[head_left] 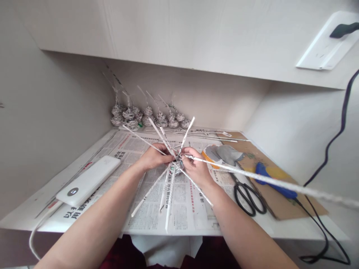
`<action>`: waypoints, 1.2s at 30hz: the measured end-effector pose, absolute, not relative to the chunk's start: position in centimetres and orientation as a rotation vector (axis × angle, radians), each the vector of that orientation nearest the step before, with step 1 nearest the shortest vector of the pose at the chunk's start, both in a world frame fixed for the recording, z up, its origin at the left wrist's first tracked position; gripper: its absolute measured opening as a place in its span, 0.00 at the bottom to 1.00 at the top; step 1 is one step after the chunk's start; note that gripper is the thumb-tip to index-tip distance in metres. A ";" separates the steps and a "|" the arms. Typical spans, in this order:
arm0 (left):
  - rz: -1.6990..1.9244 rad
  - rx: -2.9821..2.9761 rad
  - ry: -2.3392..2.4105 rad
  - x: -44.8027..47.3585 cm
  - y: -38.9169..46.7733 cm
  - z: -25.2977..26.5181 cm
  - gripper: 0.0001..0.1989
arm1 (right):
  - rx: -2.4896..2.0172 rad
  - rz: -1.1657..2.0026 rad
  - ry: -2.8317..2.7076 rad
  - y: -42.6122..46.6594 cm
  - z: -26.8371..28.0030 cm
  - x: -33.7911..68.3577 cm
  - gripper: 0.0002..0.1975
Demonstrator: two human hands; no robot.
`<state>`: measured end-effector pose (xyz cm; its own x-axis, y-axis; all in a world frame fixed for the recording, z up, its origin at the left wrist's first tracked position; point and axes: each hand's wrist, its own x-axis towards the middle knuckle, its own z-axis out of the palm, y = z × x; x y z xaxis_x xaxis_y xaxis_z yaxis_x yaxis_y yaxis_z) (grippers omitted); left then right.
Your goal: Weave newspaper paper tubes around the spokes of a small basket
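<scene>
Between my two hands is a small woven ball of rolled newspaper (177,168), with several paper sticks fanning out from it in all directions. My left hand (157,156) grips its left side, the thumb pressed near the centre. My right hand (196,166) is closed on the right side, with fingers at a long paper stick (246,172) that runs off to the right edge of the view. The fingertips partly cover the weave, so how the stick enters it is hard to make out.
Newspaper sheets (185,209) cover the tabletop. Several woven gourd shapes (161,119) stand along the back wall. A white power bank (89,181) lies at left. Black-handled scissors (249,198), a blue glue gun (275,181), a cardboard sheet (291,209) and a grey cloth (227,154) lie at right.
</scene>
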<state>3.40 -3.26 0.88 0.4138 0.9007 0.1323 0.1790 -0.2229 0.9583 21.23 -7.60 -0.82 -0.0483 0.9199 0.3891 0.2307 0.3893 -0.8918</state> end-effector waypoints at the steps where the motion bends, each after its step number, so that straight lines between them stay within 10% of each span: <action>1: 0.907 1.670 0.955 3.4 -3.2 0.9 0.14 | -1.069 0.764 -1.552 -7.7 -0.7 21.2 0.08; 36: 0.897 1.762 0.971 3.3 -3.4 1.2 0.09 | -1.138 0.656 -1.538 -8.1 -0.5 21.1 0.08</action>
<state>3.25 -3.40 1.20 0.4274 0.8893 0.1624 0.2325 -0.2818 0.9309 21.08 -8.08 -0.48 0.0180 0.9064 0.4220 0.3224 0.3943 -0.8606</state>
